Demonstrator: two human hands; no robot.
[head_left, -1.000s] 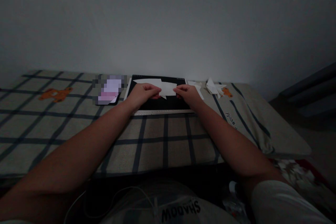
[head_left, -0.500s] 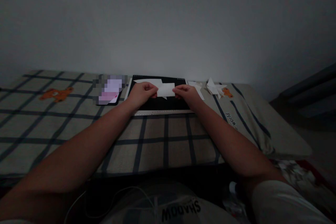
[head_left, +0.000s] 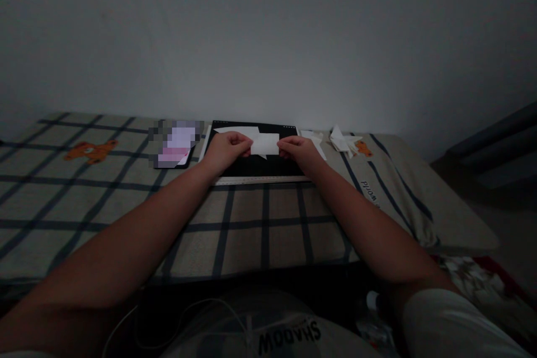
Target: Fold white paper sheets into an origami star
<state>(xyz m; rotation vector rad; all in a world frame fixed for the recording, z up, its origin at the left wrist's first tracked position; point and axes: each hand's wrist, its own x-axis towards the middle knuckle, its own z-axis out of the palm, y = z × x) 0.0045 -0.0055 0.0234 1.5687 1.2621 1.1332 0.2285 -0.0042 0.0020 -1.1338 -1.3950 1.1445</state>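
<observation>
A small white rectangular piece of paper [head_left: 265,144] is stretched between my two hands, above a black flat board or pad [head_left: 255,168]. My left hand [head_left: 229,150] pinches its left edge between thumb and fingers. At its right edge, the thumb and forefinger of my right hand [head_left: 300,149] are closed on the paper. Behind the held piece, another white paper with pointed corners [head_left: 237,130] lies on the black board. Whether the two papers are joined cannot be seen.
A phone with a lit, blurred screen [head_left: 178,148] lies left of the board. White paper pieces [head_left: 314,142] and folded paper shapes [head_left: 343,141] lie to the right. Everything rests on a checked cloth [head_left: 268,224] against a grey wall. A plastic bottle [head_left: 373,313] stands below the front edge.
Hardly anything differs. The fingers of my right hand have shifted very slightly to the right at the paper's edge; the paper and my left hand stay in place.
</observation>
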